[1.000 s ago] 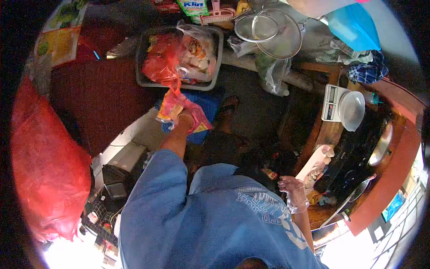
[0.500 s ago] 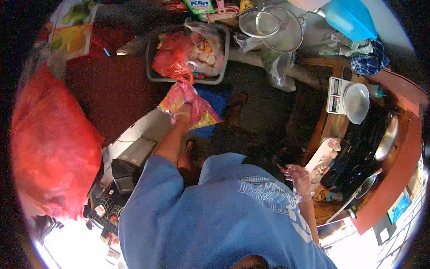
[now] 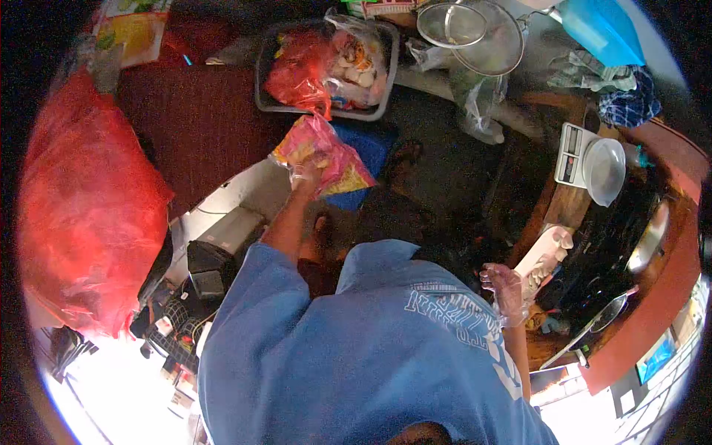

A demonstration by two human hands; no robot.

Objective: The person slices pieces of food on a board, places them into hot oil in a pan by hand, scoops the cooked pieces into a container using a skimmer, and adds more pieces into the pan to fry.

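My left hand grips a pink and yellow plastic bag by its near side, just below a grey tub. A red plastic bag and a clear bag with pale pieces lie in the tub. My right hand, in a clear plastic glove, is held with its fingers loosely bent and apart, nothing visible in them. Beside it a long pink tray carries several pale pieces.
A white scale with a clear bowl stands on the wooden surface at the right. Two strainers are at the top. A large red bag fills the left side, and a blue object lies below the tub.
The view has shifted, so the surroundings appear farther right and higher. The pink and yellow bag looks more spread out at my left hand. My right hand remains beside the pink tray.
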